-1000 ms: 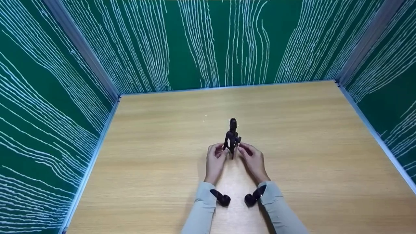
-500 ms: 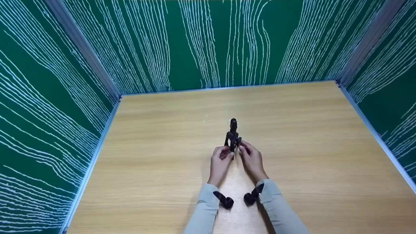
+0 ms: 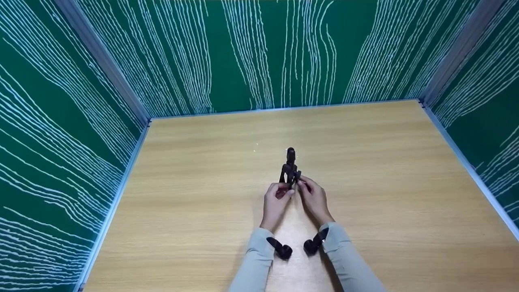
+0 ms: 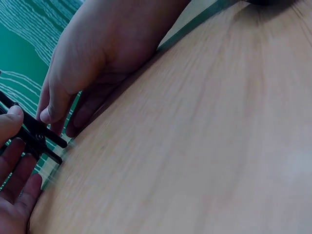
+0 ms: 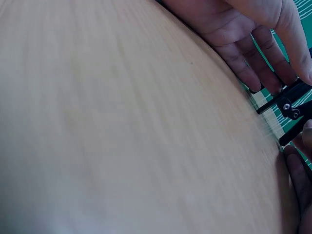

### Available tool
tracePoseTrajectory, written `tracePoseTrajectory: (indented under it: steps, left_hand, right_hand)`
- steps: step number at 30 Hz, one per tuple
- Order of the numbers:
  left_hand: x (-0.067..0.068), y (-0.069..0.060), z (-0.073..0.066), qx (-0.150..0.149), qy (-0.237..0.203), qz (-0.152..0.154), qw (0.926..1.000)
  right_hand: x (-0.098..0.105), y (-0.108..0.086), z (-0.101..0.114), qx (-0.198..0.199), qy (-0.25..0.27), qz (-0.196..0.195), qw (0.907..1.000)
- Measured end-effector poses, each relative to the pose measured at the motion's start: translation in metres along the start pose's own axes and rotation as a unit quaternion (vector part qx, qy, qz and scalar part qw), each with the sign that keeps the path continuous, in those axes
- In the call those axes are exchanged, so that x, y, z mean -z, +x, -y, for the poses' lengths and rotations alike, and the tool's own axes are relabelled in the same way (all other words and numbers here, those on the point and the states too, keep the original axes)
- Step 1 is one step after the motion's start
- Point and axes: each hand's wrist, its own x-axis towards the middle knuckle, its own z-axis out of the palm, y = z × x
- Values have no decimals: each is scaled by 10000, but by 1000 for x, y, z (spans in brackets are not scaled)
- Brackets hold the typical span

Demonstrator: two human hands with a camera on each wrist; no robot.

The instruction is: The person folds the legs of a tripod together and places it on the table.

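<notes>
A small black tripod-like stand stands at the middle of the table, a stem above and jointed legs below. My left hand holds a lower part of it between thumb and fingers. In the left wrist view, the thumb of that left hand lies on a black bar, its other fingers spread below. Close on the other side, my right hand pinches near a leg with thumb and fingertips. The right wrist view shows a screwed hinge between the legs; part of the stand is cut off there.
The wooden tabletop is bounded at the back and sides by green panels with white wavy lines. Metal posts stand at the back corners. Black wrist cameras jut inward from both sleeves.
My left hand has moved right, closer to my right hand, going from the outer leg to the stand's lower middle. The right hand and the stand have hardly moved.
</notes>
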Motion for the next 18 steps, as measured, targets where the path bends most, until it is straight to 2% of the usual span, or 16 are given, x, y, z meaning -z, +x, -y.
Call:
tracePoseTrajectory:
  steps: [5,14,18]
  left_hand:
    - [0,1,4,-108,103,-30,9999]
    - [1,1,7,-25,-19,-136,9999]
    - [-1,6,27,71,-138,-180,9997]
  right_hand:
    - [0,0,1,47,-40,-62,10000]
    - [0,-1,0,124,275,-119,9995]
    - [0,-2,-1,165,286,-136,9994]
